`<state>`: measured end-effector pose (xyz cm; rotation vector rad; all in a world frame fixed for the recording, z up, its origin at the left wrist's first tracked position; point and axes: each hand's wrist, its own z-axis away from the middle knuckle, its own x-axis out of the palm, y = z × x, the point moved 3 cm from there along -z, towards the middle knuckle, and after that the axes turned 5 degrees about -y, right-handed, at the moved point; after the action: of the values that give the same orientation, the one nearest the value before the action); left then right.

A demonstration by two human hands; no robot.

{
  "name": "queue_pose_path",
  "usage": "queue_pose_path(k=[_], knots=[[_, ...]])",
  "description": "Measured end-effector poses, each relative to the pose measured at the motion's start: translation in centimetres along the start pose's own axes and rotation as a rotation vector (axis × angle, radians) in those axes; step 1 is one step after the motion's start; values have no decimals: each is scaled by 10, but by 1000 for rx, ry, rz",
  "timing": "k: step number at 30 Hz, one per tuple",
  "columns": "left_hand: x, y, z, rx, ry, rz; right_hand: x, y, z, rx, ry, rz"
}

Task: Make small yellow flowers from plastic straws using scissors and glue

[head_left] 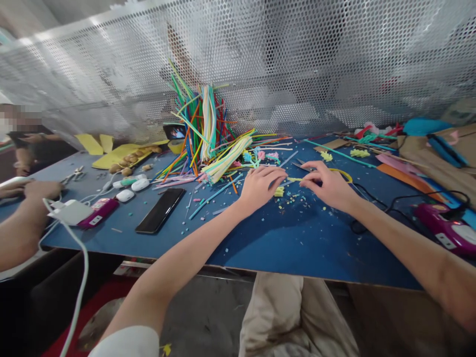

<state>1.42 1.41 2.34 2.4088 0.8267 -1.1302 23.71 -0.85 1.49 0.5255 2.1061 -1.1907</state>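
Note:
A short piece of yellow pipe cleaner [295,179] spans the gap between my two hands, just above the table. My left hand [262,184] is closed, fingertips pinched at its left end. At the right end, the thumb and fingers of my right hand [326,184] pinch it. Scissor blades [298,163] show behind my right hand, with a yellow handle loop [344,174] on its other side; whether that hand also holds them I cannot tell. Below my left fingers lies a small yellow fuzzy bundle [278,191]. Tiny cut bits [293,199] are scattered around.
A large heap of coloured pipe cleaners [208,129] stands against the perforated metal panel [297,64]. A black phone [160,210] lies to the left, near white chargers and cables. Another person's arm [22,213] rests at far left. A purple power strip [446,228] sits at right.

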Motion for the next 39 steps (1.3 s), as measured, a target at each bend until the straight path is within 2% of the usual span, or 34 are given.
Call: queue_pose_path(k=[4, 7, 11, 15, 22, 27, 31, 39], knots=[[-4, 0, 0, 17, 83, -12, 2, 5, -1, 31, -1, -78], [-6, 1, 1, 19, 106, -22, 2, 3, -1, 46, 65, -176], [-7, 3, 1, 59, 94, 11, 4, -4, -1, 95, 132, -408], [-7, 6, 2, 144, 67, 58, 7, -7, 0, 108, 141, -508], [-3, 4, 2, 177, 39, 91, 11, -4, 3, -22, 31, -303], [-7, 2, 3, 157, 95, 74, 6, -7, 3, -31, 94, -211], [-10, 0, 3, 67, 100, 31, 3, -6, 5, -20, 105, -208], [-8, -6, 2, 92, 91, -58, 5, -13, 10, -65, 76, -240]])
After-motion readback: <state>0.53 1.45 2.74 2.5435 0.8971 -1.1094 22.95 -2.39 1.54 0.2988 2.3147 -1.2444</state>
